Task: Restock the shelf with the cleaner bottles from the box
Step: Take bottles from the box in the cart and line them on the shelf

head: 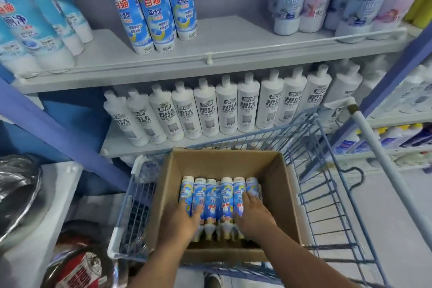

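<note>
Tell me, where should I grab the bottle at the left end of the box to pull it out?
Probably around its blue middle, coming from above. The leftmost bottle lies flat in the cardboard box, pressed against its neighbour, so only its top and left side are free. Curl fingers into the gap by the box wall, thumb over the top, and lift.

Bright, even, cool-white light w/ a bluish cast, source out of frame; shadows soft and weak, darkest inside the box (pixel 278 184) and under the upper shelf (pixel 210 70). Mild glare on the glossy dark wrapping (pixel 18 184) at left. Strong wide-angle distortion: shelf lines and uprights bow and lean toward the edges. Overall soft, compressed look; bottle labels readable at centre, smeared at right and left edges. Both hands slightly blurred.
</note>
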Tool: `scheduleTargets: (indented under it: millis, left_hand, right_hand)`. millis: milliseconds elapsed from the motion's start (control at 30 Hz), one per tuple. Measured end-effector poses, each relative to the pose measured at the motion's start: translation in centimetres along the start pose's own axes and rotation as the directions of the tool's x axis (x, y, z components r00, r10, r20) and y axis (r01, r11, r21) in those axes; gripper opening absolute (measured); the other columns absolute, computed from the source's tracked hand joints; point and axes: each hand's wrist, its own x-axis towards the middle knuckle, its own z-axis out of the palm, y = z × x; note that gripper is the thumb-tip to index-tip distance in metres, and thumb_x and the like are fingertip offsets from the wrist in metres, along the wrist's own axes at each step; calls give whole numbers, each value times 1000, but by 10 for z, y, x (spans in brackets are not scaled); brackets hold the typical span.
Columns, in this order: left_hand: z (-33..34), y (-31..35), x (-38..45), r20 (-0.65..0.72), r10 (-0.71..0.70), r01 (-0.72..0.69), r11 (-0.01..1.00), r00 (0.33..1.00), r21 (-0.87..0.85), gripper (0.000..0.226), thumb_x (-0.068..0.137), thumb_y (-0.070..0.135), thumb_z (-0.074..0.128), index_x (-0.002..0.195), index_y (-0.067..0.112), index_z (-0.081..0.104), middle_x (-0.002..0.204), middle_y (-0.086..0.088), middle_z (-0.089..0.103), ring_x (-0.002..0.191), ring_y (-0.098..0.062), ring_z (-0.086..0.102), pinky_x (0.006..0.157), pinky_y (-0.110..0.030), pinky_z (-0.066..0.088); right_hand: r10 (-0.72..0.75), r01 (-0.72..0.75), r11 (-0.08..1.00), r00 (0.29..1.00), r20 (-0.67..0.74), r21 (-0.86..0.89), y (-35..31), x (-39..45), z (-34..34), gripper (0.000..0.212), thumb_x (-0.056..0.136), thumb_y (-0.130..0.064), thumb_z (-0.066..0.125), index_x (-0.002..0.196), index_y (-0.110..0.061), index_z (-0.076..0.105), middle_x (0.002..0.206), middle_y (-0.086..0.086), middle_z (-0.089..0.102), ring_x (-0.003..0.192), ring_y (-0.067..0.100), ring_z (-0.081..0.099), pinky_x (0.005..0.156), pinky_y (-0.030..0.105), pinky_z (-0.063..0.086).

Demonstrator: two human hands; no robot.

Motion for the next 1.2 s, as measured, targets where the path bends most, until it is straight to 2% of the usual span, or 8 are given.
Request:
scheduleTargets:
  millis: [267, 400, 533, 633, 867, 967, 1067, 1200]
  left_hand:
    - [32, -18, 45, 192, -290, 324, 930, 937, -176, 61, 93, 63, 47, 120, 12, 66, 116, -10, 69, 101, -29, 65, 76, -27, 42]
    - [54, -31, 70, 257, -460, 515, 827, 850, -223, 59, 97, 56, 47, 127, 8, 63, 127, -16, 65, 115, -31, 62, 82, -27, 41]
    - [73, -39, 89, 315, -573, 653, 675, 757, -343, 58, 96, 53, 54, 128, 5, 61, 128, -17, 64, 116, -32, 60, 96, -36, 46]
    - [92, -51, 109, 319, -634, 708, 595, 705, -380, 62, 96, 55, 50, 130, 5, 61, 130, -17, 62, 118, -32, 59, 103, -41, 45]
    - [126, -63, 131, 421, -638, 725, 334, 644, -602, 47, 95, 47, 59, 124, 10, 62, 107, -12, 68, 87, -24, 63, 74, -36, 46]
    - [135, -69, 138, 461, -629, 721, 240, 626, -650, 48, 95, 51, 57, 119, 10, 62, 104, -14, 69, 85, -27, 65, 72, -37, 50]
    - [134, -71, 140, 454, -626, 705, 226, 634, -672, 54, 95, 55, 53, 120, 8, 60, 97, -8, 67, 81, -24, 63, 77, -40, 47]
    - [131, -73, 139, 485, -629, 735, 214, 608, -644, 63, 97, 58, 46, 130, 4, 56, 119, -15, 65, 105, -29, 59, 86, -39, 42]
  right_hand:
    - [86, -120, 982, 971, 222, 144, -38, 54, 63, 54, 101, -45, 42, 143, -11, 44, 146, 13, 49, 131, 30, 49, 106, 37, 43]
    - [160, -272, 914, 923, 350, 301, -56, 86, 94, 53, 103, -45, 45, 144, -10, 44, 141, 11, 56, 128, 28, 55, 99, 30, 43]
    - [198, -392, 799, 887, 417, 455, -63, 115, 120, 51, 105, -47, 40, 139, -11, 50, 121, 5, 61, 82, 7, 55, 65, 19, 41]
    - [239, -492, 697, 845, 478, 521, -62, 134, 138, 50, 103, -49, 42, 136, -12, 50, 133, 8, 58, 99, 16, 58, 78, 25, 46]
    - [280, -653, 267, 756, 592, 709, -68, 157, 160, 15, 103, -32, 54, 111, -23, 45, 97, -5, 60, 91, 12, 57, 90, 28, 47]
    - [261, -675, 75, 724, 639, 734, -74, 162, 168, 9, 100, -29, 60, 101, -23, 53, 87, -5, 66, 106, 21, 60, 106, 40, 45]
    - [229, -691, 25, 707, 669, 722, -79, 164, 172, 9, 99, -31, 61, 101, -25, 55, 85, -6, 67, 119, 25, 56, 113, 45, 39]
    - [229, -673, 70, 729, 645, 736, -78, 161, 172, 10, 98, -34, 63, 100, -25, 60, 92, -6, 68, 102, 17, 62, 100, 38, 46]
